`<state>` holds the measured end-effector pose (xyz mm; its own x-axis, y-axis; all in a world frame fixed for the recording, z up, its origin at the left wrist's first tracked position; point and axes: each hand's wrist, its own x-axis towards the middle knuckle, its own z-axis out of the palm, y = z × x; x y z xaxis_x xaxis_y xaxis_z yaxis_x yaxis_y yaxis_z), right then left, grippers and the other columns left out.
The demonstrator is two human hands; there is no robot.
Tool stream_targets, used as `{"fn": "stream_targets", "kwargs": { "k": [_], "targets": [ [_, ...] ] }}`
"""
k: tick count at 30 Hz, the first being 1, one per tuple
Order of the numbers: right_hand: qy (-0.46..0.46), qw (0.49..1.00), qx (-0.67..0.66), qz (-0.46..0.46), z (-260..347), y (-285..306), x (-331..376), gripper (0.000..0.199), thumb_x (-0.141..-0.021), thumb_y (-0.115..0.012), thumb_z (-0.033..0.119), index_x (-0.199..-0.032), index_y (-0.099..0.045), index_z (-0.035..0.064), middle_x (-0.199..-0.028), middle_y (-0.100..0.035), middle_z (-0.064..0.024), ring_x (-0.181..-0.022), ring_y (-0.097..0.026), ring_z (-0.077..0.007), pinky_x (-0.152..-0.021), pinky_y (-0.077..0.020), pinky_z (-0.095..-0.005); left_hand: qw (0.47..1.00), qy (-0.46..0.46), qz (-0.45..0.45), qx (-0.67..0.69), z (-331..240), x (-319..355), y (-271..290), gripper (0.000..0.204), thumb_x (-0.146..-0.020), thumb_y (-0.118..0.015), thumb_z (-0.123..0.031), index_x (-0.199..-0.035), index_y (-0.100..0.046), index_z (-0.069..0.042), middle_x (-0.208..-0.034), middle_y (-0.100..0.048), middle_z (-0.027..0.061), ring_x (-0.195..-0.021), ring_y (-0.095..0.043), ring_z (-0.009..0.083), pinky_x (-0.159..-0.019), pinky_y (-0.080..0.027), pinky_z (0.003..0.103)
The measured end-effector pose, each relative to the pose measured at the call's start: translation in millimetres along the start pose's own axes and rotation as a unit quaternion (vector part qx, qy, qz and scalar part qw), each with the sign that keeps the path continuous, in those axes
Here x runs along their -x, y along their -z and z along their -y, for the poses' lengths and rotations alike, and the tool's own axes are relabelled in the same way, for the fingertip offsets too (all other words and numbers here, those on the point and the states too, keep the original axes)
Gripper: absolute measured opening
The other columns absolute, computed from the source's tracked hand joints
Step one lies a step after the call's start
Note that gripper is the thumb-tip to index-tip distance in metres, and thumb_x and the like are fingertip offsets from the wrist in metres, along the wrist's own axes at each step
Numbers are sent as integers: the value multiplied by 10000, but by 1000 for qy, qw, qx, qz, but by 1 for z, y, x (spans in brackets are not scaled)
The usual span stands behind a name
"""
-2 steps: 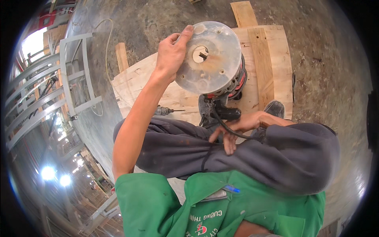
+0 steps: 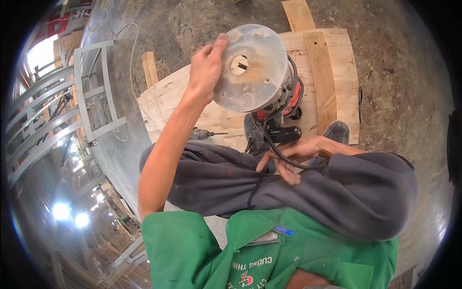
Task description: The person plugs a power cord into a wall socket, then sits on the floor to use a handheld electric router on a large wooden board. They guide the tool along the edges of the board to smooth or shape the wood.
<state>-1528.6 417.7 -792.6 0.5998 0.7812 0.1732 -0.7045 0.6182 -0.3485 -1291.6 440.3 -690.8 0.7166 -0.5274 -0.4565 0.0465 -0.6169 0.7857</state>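
A router [image 2: 294, 98] with a red and black body is tipped on its side, its round clear base plate [image 2: 262, 91] facing me. In the plate's middle hole a dark bit [image 2: 242, 66] shows. My left hand [image 2: 204, 67] grips the plate's left rim, thumb on the near face, other fingers behind it. Below the router's black handle [image 2: 285, 133], my right hand [image 2: 296, 156] hovers over my legs, fingers apart. The black cord [image 2: 279, 153] passes across that hand; I see no grip on it.
Beneath the router lies a pale plywood board [image 2: 183, 91] with a wooden strip [image 2: 320, 77] on it. A drill [image 2: 204, 134] with a bit rests by my left knee. My shoes stand on the board. Metal frames [image 2: 91, 91] are at the left, and a thin hose [image 2: 132, 62] runs along the floor.
The router has turned a little, its base plate shifting slightly left and showing more of the red body. My right hand has moved slightly right.
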Motion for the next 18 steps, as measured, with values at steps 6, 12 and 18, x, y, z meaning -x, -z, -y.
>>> {"fn": "stream_targets", "kwargs": {
  "k": [6,12,18],
  "targets": [
    [29,881,419,-218,-30,48,-20,371,-919,-463,356,-1076,-548,31,-639,-571,-110,-541,-544,-197,-516,-446,-333,998,26,-28,40,11,7,3,550,-869,-549,-478,-1010,-583,52,-885,-610,94,-784,-565,133,-697,-474,273],
    [-254,617,575,-472,-32,47,69,329,-841,-541,322,-908,-645,17,-856,-628,-207,-845,-594,-358,-728,-468,-414,1000,9,-25,15,15,4,5,527,-866,-557,-473,-1009,-596,33,-869,-614,72,-769,-567,115,-681,-472,260],
    [89,717,204,-661,0,-48,227,500,-931,-379,481,-770,-628,78,-514,-362,64,-448,-327,-46,-412,-235,-216,999,43,-16,19,31,-8,30,482,-897,-499,-470,-999,-607,-11,-805,-611,21,-656,-564,86,-584,-467,239]
  ]
}}
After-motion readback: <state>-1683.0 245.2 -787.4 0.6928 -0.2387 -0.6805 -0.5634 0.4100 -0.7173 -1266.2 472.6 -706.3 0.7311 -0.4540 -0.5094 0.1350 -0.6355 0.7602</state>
